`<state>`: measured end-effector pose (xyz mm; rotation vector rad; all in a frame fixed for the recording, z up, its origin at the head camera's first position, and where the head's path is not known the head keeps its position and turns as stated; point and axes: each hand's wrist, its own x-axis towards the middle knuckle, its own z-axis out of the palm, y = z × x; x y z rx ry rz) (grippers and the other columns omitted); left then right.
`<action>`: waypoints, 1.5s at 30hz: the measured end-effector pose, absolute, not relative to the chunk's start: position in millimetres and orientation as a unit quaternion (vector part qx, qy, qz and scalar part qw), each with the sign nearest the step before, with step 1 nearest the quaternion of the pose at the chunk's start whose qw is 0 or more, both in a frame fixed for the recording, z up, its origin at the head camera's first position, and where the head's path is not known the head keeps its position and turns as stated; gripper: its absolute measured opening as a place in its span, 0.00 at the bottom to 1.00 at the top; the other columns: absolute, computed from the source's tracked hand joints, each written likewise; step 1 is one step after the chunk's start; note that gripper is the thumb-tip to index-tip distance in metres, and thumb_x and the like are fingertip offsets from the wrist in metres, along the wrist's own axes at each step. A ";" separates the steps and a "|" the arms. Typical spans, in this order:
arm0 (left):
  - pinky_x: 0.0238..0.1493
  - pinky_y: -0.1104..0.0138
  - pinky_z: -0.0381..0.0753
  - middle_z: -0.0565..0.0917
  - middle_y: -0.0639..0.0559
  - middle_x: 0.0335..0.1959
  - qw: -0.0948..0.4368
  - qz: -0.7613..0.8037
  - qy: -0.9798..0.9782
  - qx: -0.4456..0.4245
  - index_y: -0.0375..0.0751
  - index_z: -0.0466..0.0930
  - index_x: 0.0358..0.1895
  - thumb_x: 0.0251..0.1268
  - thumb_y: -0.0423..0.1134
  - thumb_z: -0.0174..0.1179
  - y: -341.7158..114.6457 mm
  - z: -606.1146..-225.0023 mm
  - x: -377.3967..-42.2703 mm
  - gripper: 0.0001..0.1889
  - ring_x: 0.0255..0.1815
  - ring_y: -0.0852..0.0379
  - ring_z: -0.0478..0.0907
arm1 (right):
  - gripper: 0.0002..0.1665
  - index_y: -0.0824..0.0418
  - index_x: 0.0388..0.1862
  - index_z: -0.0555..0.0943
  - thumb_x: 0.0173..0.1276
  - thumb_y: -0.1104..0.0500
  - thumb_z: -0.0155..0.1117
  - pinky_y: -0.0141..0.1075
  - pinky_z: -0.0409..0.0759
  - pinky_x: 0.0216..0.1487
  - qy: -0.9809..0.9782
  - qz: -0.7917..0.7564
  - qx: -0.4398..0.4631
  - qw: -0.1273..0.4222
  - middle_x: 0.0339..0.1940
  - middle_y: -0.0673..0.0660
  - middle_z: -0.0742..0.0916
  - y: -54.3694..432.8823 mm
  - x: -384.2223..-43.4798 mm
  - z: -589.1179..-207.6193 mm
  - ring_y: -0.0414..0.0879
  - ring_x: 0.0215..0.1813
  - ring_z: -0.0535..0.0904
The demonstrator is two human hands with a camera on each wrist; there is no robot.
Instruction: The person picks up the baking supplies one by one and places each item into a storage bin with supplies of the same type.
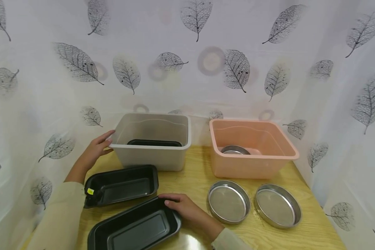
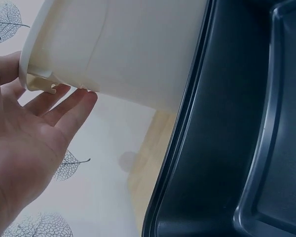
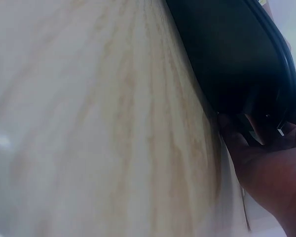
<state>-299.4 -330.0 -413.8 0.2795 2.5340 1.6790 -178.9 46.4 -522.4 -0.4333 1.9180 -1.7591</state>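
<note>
Nearest, a black loaf pan (image 1: 139, 231) lies slantwise on the wood-grain table (image 1: 193, 166), its right end grasped by the right hand (image 1: 189, 210). Beyond: two round metal cake tins (image 1: 229, 203), right; a second loaf pan (image 1: 126, 189), left. The left hand (image 1: 95, 149) pinches the rim of a beige plastic tub (image 1: 150, 158) containing a dark pan (image 1: 154, 142); beside it, a pink tub (image 1: 250, 168) holds another round tin (image 1: 234, 149).

Left fingers (image 2: 79, 111) and right fingers (image 1: 172, 197) grip, left arm (image 1: 57, 211) extended farther.
</note>
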 end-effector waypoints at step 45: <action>0.68 0.43 0.66 0.46 0.34 0.82 0.062 0.564 0.818 0.095 0.45 0.42 0.83 0.84 0.49 0.40 -331.4 -413.8 -297.4 0.32 0.77 0.30 0.56 | 0.25 0.65 0.61 0.83 0.64 0.67 0.70 0.25 0.82 0.47 0.714 -0.648 -0.157 0.214 0.61 0.62 0.85 78.0 -185.2 -503.5 0.38 0.50 0.82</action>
